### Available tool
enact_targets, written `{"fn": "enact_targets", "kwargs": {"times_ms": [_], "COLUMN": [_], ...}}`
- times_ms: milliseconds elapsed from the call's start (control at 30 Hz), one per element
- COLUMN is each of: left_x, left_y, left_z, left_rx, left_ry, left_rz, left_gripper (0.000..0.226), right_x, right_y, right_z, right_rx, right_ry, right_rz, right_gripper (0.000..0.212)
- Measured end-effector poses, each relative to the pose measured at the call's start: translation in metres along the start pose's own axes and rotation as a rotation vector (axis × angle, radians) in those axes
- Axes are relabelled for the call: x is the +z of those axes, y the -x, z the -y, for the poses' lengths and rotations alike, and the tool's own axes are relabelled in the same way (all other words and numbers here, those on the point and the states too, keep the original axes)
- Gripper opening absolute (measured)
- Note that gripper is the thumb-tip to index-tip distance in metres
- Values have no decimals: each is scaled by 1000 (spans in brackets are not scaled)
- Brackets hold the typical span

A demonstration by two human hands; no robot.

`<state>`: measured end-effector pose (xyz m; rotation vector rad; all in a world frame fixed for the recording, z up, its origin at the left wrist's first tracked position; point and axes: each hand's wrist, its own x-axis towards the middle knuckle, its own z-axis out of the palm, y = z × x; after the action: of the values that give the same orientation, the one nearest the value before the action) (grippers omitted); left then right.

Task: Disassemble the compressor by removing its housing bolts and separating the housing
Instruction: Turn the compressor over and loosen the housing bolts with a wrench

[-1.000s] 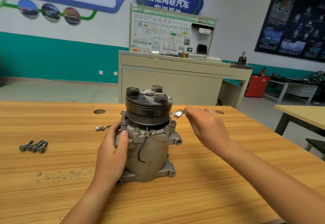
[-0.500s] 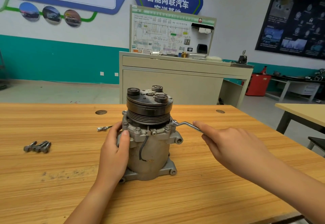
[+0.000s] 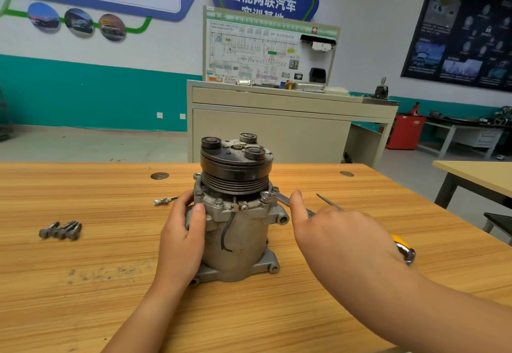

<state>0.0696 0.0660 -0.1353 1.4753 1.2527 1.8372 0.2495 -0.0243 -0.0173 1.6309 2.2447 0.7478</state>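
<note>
A grey compressor (image 3: 238, 241) stands upright on the wooden table (image 3: 83, 311), its black pulley on top. My left hand (image 3: 181, 233) grips the left side of the housing, thumb on the flange near a bolt (image 3: 218, 202). A silver wrench (image 3: 279, 198) sits with its ring end on a bolt at the flange's right side. My right hand (image 3: 332, 230) holds the wrench handle, which is mostly hidden under the hand. Several removed bolts (image 3: 61, 230) lie together on the table at the left.
A small metal pin (image 3: 164, 201) lies behind my left hand. A thin metal rod (image 3: 329, 201) lies right of the compressor, and a yellow-handled tool (image 3: 404, 250) shows from behind my right wrist. A beige cabinet (image 3: 277, 131) stands beyond the table.
My right hand has swung the wrench handle from beside the pulley down and toward me, with the ring end now on the right flange bolt. My left hand stays on the housing.
</note>
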Motion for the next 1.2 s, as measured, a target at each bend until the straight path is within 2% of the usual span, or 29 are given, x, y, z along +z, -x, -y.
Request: {"fn": "enact_targets", "kwargs": {"times_ms": [233,367,433,533,633,733,800,867,900,933,1033,1100,1200], "left_x": [-1,1,3,5,5,5,5,5,5,5,5,5,5], "left_y": [1,1,2,3,4,4,4,4,4,4,4,3,3], "left_z": [-1,0,1,1,-4,-6,-5,-5,-5,-5,-6,-5,-5], "left_rx": [-1,-3,-6,-19,-10,-33,-41,-37,-33,-27,10,25,21], "left_ry": [0,0,7,19,32,39,5,-22,-22,-22,-52,-69,-75], "left_rz": [11,-1,-25,-43,-31,-39,-46,-55,-59,-63,-69,-64,-63], "left_gripper": [48,39,29,25,28,35,39,38,38,38,34,26,25], "right_x": [-1,13,26,49,66,74,70,64,60,56,49,52,50], "right_y": [-19,-41,-57,-78,-91,-90,-76,-58,-48,-38,-11,-3,-2], "right_z": [-41,-63,-71,-70,-55,-44,-42,-41,-40,-40,-39,-37,-31], "right_rx": [-97,-98,-84,-122,-125,-23,158,192,172,128,20,24,44], "right_ry": [77,163,115,9,-211,-426,-762,-1076,-1076,-971,-515,-408,-376], "right_rz": [-126,-216,-252,-447,-700,-730,-747,-766,-760,-720,-452,-316,-253], "right_gripper": [51,59,56,40,20,6,16,28,35,42,51,46,46]}}
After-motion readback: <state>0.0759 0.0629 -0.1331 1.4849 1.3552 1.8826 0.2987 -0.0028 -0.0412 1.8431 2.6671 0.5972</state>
